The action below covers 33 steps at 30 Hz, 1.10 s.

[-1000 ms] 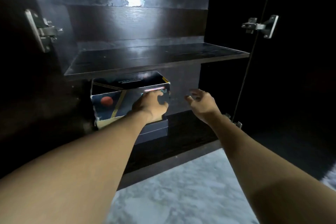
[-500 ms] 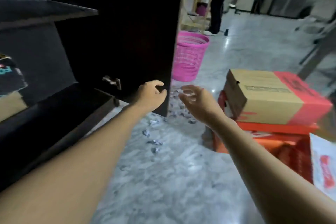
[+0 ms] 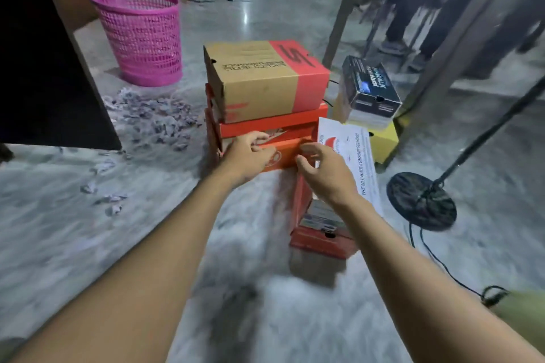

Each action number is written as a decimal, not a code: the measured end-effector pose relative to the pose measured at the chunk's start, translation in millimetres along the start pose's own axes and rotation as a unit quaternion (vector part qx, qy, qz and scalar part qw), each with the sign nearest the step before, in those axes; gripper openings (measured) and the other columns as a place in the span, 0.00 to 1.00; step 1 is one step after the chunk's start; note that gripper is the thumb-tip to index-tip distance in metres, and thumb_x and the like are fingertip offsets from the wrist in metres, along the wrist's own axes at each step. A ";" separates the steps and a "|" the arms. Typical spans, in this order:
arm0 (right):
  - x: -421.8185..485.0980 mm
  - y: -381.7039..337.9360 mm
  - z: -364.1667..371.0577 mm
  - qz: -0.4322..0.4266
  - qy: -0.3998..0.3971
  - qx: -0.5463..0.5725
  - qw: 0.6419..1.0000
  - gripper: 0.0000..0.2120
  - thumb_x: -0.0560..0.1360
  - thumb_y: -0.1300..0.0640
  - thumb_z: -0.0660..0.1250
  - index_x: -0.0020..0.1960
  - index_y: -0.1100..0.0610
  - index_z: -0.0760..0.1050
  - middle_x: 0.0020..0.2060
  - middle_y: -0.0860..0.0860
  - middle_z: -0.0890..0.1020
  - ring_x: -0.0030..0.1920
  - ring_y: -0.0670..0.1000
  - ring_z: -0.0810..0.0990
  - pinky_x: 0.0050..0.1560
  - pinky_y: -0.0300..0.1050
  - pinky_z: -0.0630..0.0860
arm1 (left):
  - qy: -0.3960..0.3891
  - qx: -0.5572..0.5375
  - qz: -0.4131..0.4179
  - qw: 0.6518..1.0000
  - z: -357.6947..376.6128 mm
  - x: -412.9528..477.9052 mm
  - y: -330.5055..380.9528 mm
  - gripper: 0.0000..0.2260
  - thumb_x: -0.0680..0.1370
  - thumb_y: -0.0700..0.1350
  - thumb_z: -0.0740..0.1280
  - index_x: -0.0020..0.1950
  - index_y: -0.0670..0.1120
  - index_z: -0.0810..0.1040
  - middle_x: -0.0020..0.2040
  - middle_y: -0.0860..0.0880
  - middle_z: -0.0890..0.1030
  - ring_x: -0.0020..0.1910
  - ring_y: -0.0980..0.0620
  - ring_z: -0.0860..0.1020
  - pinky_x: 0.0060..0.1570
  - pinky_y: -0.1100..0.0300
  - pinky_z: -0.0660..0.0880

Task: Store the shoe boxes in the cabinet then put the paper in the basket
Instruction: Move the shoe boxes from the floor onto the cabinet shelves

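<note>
Now swung away from the shelves, the view keeps only the dark wooden cabinet door [image 3: 44,68], left of the stack of rectangular cardboard shoe boxes [image 3: 265,91]: matte tan-and-red over glossy orange. Behind-left of the stack stands the pink plastic mesh basket [image 3: 141,38], with crumpled grey paper scraps [image 3: 153,118] between. Both hands have reached the stack: the left hand [image 3: 249,156] has its fingers curled at the orange front, grip unclear; the right hand [image 3: 321,174] has its fingers loosely spread.

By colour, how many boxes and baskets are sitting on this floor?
Tan-and-red box: 1
Orange box under it, seemingly one lidded box: 1
Red box with white lid: 1
Black box: 1
Yellow box: 1
Pink basket: 1
Total: 6
</note>
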State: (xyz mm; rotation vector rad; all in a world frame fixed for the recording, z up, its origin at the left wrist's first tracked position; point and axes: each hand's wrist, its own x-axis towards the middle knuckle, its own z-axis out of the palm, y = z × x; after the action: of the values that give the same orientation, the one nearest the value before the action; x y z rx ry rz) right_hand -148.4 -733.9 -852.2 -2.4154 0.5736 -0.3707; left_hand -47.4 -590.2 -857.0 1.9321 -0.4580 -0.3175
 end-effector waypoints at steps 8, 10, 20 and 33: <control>-9.3 105.7 -23.6 0.168 0.039 -0.063 0.983 0.36 0.71 0.40 0.65 0.75 0.51 0.62 0.69 0.56 0.67 0.70 0.60 0.66 0.69 0.60 0.66 | -0.110 -0.002 -0.091 0.990 107.5 -18.5 -14.9 0.28 0.78 0.57 0.65 0.77 0.53 0.62 0.72 0.52 0.70 0.69 0.48 0.71 0.67 0.48 0.71; -13.5 118.5 -25.7 0.206 0.011 -0.034 0.978 0.40 0.68 0.37 0.67 0.75 0.49 0.59 0.67 0.55 0.68 0.67 0.59 0.69 0.66 0.61 0.70 | -0.130 -0.031 -0.100 0.986 118.4 -19.8 -15.6 0.26 0.80 0.56 0.63 0.76 0.56 0.61 0.74 0.54 0.68 0.70 0.49 0.70 0.65 0.45 0.73; -40.7 147.0 -18.3 0.129 0.009 0.143 0.981 0.33 0.60 0.38 0.74 0.61 0.39 0.65 0.57 0.43 0.78 0.56 0.49 0.80 0.46 0.55 0.83 | -0.125 -0.008 -0.147 0.981 123.3 -24.3 -18.2 0.20 0.77 0.55 0.67 0.66 0.52 0.71 0.58 0.52 0.79 0.51 0.50 0.79 0.43 0.53 0.78; -88.0 144.7 -31.3 0.059 -0.063 0.175 0.981 0.39 0.68 0.47 0.78 0.67 0.34 0.55 0.58 0.30 0.71 0.61 0.41 0.74 0.57 0.42 0.78 | -0.185 -0.072 -0.125 0.972 125.0 -49.5 -30.1 0.25 0.77 0.57 0.68 0.72 0.64 0.62 0.65 0.57 0.76 0.60 0.53 0.76 0.51 0.53 0.78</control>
State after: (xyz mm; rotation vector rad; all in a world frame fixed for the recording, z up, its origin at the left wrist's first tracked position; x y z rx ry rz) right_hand -281.8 -810.4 -929.9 -2.0402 0.5412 -0.2439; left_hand -139.2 -659.4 -933.0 1.7919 -0.4185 -0.8615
